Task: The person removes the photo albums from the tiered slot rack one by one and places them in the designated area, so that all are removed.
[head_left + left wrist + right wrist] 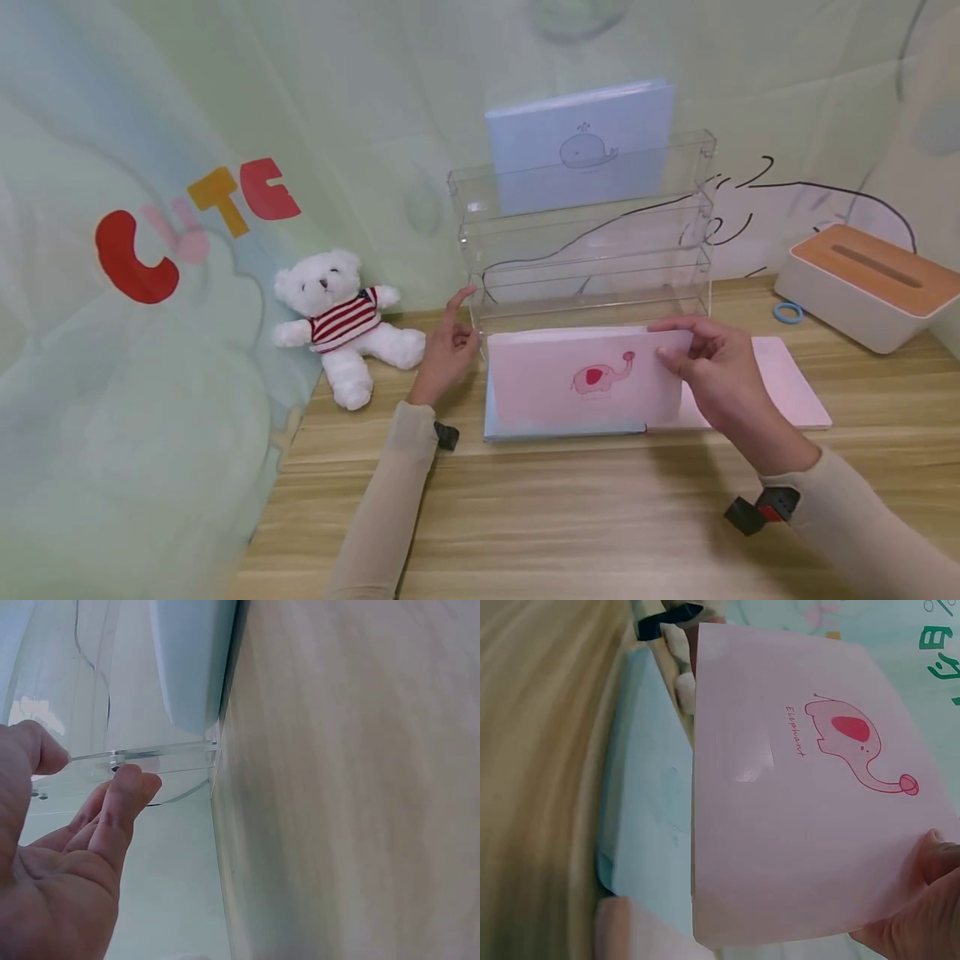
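Between its thumb and fingers, my right hand (pixel 716 375) pinches the upper right corner of a pink notebook (pixel 540 383) with an elephant drawing. That notebook stands tilted up in front of a clear tiered rack (pixel 581 194). At the rack's left side is my left hand (pixel 446 354); in the left wrist view its thumb and fingers grip the clear side panel (pixel 180 756). A light blue notebook with a whale (pixel 540 142) stands in the rack's top tier. Below the held notebook lie a light blue notebook (pixel 652 772), partly covered, and another pink notebook (pixel 795 387).
A white teddy bear (pixel 345 321) in a striped shirt sits left of the rack. At the right stand a white tissue box (pixel 847 304) with a wood-coloured lid and a small blue ring (pixel 788 312). A printed curtain (pixel 360 108) hangs behind the wooden table (pixel 525 533).
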`<state>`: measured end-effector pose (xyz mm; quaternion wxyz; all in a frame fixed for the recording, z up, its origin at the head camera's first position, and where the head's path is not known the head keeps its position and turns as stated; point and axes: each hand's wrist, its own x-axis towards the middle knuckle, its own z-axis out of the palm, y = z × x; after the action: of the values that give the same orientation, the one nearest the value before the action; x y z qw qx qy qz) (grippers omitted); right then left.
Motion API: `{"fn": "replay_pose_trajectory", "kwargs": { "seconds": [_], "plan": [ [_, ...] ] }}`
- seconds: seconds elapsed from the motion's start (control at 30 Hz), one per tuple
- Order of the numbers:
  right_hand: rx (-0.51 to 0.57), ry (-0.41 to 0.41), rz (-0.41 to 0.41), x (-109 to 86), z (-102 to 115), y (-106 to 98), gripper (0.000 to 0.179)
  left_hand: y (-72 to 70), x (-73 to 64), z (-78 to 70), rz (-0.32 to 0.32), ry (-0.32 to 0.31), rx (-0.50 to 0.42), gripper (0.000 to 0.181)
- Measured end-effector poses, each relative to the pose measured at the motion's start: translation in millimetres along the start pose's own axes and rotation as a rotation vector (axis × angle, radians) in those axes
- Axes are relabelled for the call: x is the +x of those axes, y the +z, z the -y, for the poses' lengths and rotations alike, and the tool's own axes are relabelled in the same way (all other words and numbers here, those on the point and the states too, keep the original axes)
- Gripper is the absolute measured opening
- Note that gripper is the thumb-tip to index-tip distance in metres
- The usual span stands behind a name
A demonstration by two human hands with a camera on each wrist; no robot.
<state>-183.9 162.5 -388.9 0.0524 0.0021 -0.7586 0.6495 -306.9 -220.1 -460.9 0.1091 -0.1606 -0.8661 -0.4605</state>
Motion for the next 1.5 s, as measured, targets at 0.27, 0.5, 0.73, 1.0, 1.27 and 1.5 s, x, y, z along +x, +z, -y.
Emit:
{"fn": "replay_pose_trajectory", "kwargs": {
  "seconds": [0.27, 0.5, 0.73, 1.0, 1.27, 1.5],
  "plan": [
    [0.07, 0.055, 0.042, -13.3, -12, 9, 0.039, -1.5, -1.1, -1.4, 0.008, -0.006, 0.008, 0.079],
    [0.038, 0.142, 0.076, -20.5, -20, 12, 0.037, -1.9, -1.2, -3.3, 0.018, -0.007, 0.003, 0.078],
    [0.103, 0.243, 0.136, -29.9, -33, 18, 0.044, -1.5, -1.1, -2.3, 0.026, -0.011, 0.013, 0.079],
    [0.227, 0.337, 0.231, -38.0, -43, 22, 0.042, -0.7, -0.7, -0.6, 0.012, 0.007, 0.015, 0.078],
    [0.283, 0.407, 0.285, -38.6, -53, 23, 0.033, -0.4, -0.9, -0.3, 0.01, 0.003, 0.025, 0.076],
    [0.29, 0.437, 0.326, -37.6, -61, 25, 0.036, -0.5, -0.7, -1.6, 0.014, -0.002, 0.024, 0.075]
  ]
}}
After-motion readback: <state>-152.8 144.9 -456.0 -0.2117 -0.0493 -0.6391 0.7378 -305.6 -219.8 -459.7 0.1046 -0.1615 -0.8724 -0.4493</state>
